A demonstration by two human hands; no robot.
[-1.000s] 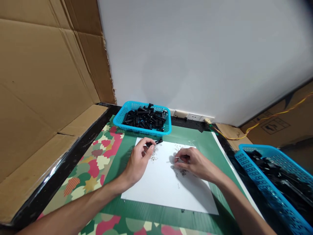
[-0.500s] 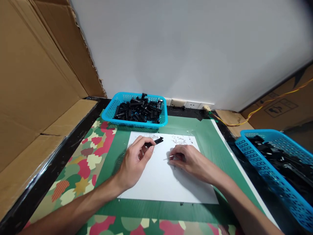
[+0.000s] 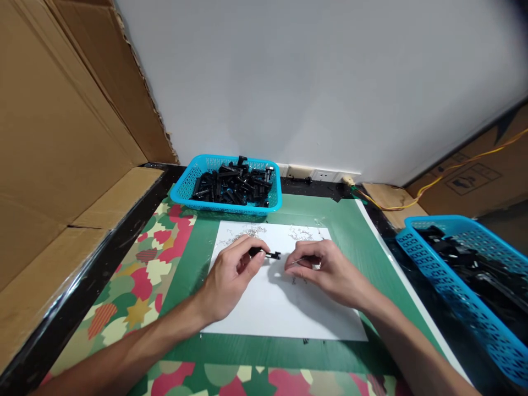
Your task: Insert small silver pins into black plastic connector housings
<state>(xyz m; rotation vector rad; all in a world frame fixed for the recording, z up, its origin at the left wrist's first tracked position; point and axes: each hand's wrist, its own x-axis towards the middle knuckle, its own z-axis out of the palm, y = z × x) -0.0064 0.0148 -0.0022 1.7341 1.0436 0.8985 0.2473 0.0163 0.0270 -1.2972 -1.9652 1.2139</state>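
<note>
Between thumb and fingers, my left hand [image 3: 235, 272] pinches a small black plastic part [image 3: 272, 254] whose free end points right. My right hand [image 3: 325, 269] is closed on a thin metal tool [image 3: 297, 261], just right of the black part and apart from it. Both hands are over a white sheet [image 3: 264, 313]. Tiny metal pieces lie in two loose piles near the sheet's back edge, one at the left [image 3: 251, 231] and one at the right [image 3: 300, 234]. A few more lie beside my right hand.
A blue basket [image 3: 226, 209] of black parts stands behind the sheet. Another blue basket [image 3: 457, 275] with black parts is at the right. Cardboard [image 3: 61, 110] rises at the left. Sockets [image 3: 324, 175] and a yellow cable [image 3: 396, 208] are by the wall.
The black part has turned level and moved slightly right and nearer me. My right hand's fingers have shifted, and less of the thin tool's tip sticks out. More of the left pile shows.
</note>
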